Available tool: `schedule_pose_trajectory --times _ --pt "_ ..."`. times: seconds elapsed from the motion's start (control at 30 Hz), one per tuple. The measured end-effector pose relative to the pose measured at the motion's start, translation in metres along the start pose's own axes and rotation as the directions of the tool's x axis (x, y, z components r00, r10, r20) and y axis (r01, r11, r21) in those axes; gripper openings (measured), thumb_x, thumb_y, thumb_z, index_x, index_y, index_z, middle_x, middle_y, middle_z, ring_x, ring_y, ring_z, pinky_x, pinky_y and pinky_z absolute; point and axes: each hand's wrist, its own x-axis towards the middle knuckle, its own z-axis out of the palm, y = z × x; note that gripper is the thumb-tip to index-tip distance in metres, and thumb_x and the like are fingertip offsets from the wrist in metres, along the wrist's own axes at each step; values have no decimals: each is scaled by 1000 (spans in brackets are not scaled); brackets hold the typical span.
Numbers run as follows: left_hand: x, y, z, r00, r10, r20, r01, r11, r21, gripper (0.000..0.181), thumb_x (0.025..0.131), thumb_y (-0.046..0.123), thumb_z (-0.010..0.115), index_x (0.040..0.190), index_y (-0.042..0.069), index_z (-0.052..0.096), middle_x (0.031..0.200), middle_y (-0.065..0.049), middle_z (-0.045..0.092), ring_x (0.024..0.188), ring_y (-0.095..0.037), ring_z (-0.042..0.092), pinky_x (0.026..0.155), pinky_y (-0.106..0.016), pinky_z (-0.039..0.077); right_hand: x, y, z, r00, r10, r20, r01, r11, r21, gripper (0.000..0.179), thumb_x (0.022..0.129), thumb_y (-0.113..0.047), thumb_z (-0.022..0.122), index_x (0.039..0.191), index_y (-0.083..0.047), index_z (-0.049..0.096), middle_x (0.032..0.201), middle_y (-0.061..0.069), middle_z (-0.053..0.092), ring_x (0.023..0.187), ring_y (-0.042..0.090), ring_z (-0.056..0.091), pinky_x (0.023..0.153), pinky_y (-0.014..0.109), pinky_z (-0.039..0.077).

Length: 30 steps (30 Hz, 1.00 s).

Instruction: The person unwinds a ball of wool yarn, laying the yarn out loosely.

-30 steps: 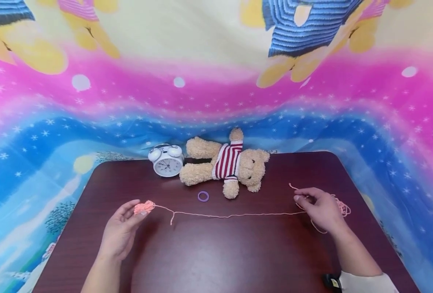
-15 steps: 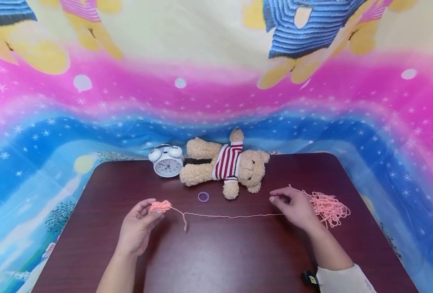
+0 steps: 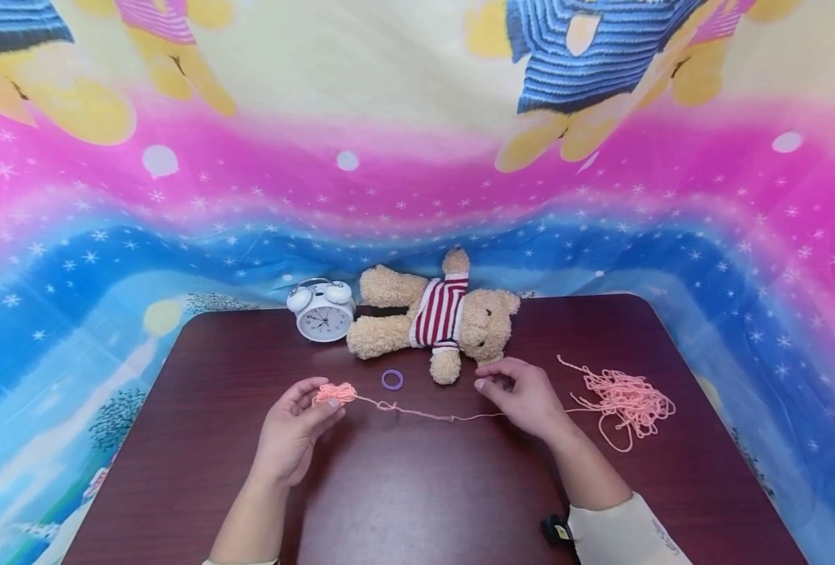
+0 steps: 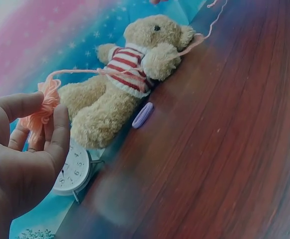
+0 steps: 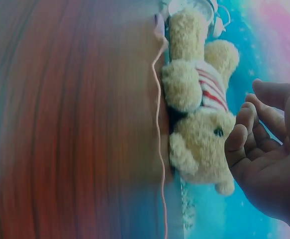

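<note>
My left hand (image 3: 285, 439) pinches a small wound bundle of peach yarn (image 3: 337, 392) between thumb and fingers; the left wrist view shows this yarn bundle (image 4: 46, 102) up close. A single strand (image 3: 424, 413) runs from it, with a small loop near the bundle, to a loose tangled yarn pile (image 3: 629, 404) on the right of the table. Above that strand is my right hand (image 3: 530, 400), near the teddy bear's head. In the right wrist view, this hand (image 5: 269, 159) has loosely bent fingers, thumb apart, nothing between them; the strand passes clear of it.
A teddy bear (image 3: 439, 314) in a striped shirt lies at the table's back edge. Left of it stands a white alarm clock (image 3: 323, 318). A purple ring (image 3: 392, 380) lies in front. Printed cloth (image 3: 417, 188) hangs behind the dark wooden table (image 3: 417, 494).
My right hand has moved left, away from the yarn pile, uncovering it. The left hand has shifted right with the bundle, and the strand between the hands now spans less and sags.
</note>
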Motion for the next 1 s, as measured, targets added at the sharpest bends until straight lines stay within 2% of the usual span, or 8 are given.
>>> schedule_pose_trajectory --times 0.2,0.53,0.77,0.87,1.0 --pt "0 -5 13 1000 -8 18 8 1000 0 35 90 -13 69 119 5 62 104 -7 72 93 -16 73 90 -37 60 2 -11 24 998 -5 66 4 1000 20 16 90 -16 82 105 -11 80 91 -6 69 75 10 63 66 26 54" --pt "-1 -10 36 998 -41 51 42 999 -2 36 89 -13 71 120 1 61 104 -11 70 91 -19 73 87 -35 61 3 -36 57 981 -99 167 86 993 83 22 90 -19 83 109 -10 79 89 -10 68 72 8 61 64 26 54" --pt "-1 -14 47 995 -56 81 57 998 -8 36 88 -12 70 120 1 60 105 -11 71 91 -19 73 88 -35 61 4 -45 71 967 -175 187 160 983 94 19 88 -19 84 106 -14 80 88 -12 67 73 6 60 64 25 54" --pt "-1 -15 49 994 -58 89 59 998 -5 37 88 -12 71 121 -2 59 104 -11 70 91 -19 72 88 -35 61 4 -47 74 962 -199 187 187 979 81 15 89 -21 83 103 -18 81 88 -15 66 73 6 59 63 25 53" --pt "-2 -15 50 994 -62 87 62 998 4 39 87 -13 71 123 -6 57 105 -11 70 92 -20 72 88 -36 61 4 -48 77 958 -219 185 210 975 67 9 89 -21 82 98 -17 81 87 -15 65 74 5 58 64 24 51"
